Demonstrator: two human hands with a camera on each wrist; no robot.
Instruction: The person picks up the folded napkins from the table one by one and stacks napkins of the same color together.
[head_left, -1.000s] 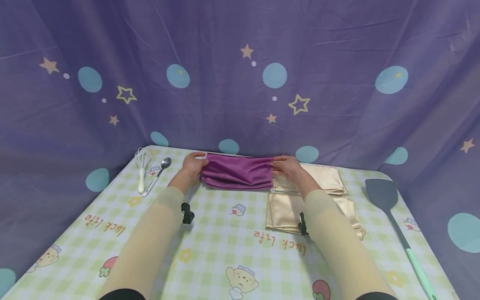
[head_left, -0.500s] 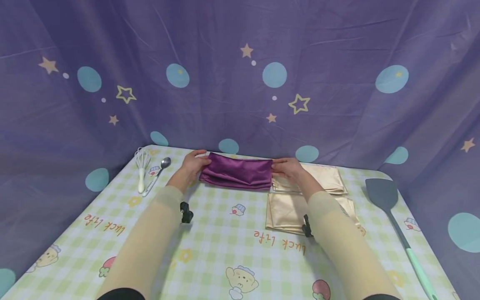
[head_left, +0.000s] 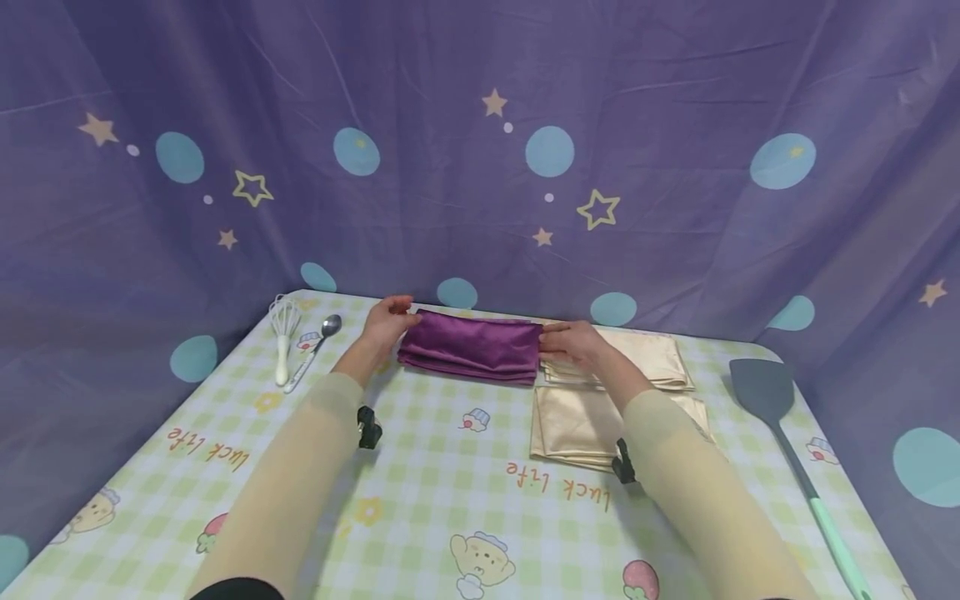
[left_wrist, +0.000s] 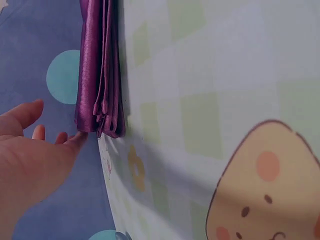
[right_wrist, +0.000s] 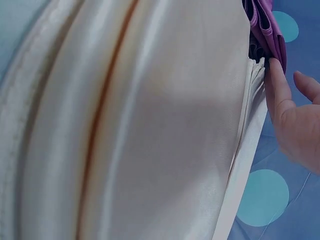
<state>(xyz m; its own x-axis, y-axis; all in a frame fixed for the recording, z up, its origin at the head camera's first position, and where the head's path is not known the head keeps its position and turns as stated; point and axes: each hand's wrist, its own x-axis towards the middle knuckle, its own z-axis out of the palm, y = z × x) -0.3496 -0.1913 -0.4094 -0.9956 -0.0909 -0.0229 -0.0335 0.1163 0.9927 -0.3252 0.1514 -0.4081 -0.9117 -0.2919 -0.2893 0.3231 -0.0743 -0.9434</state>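
Observation:
A folded purple satin cloth (head_left: 471,350) lies on the table's far side, its layered edge facing me. My left hand (head_left: 384,325) is at its left end, thumb and fingers spread apart; in the left wrist view one fingertip (left_wrist: 79,137) meets the cloth's corner. At the opposite end my right hand (head_left: 576,343) has its fingers out straight; the right wrist view has an index finger (right_wrist: 279,82) against the purple edge. Two folded cream satin cloths, a back one (head_left: 652,358) and a front one (head_left: 568,421), lie partly under my right hand and forearm.
At the far left lie a white whisk (head_left: 283,333) and a spoon (head_left: 313,354) with a patterned handle. A long turner (head_left: 765,390) with a grey blade and mint handle lies along the right edge. Behind the checked tablecloth (head_left: 420,467) hangs a purple curtain (head_left: 420,225).
The purple cloth has settled flatter, and its right end has come slightly toward me. My fingers have loosened from it; the left hand has shifted slightly up and away.

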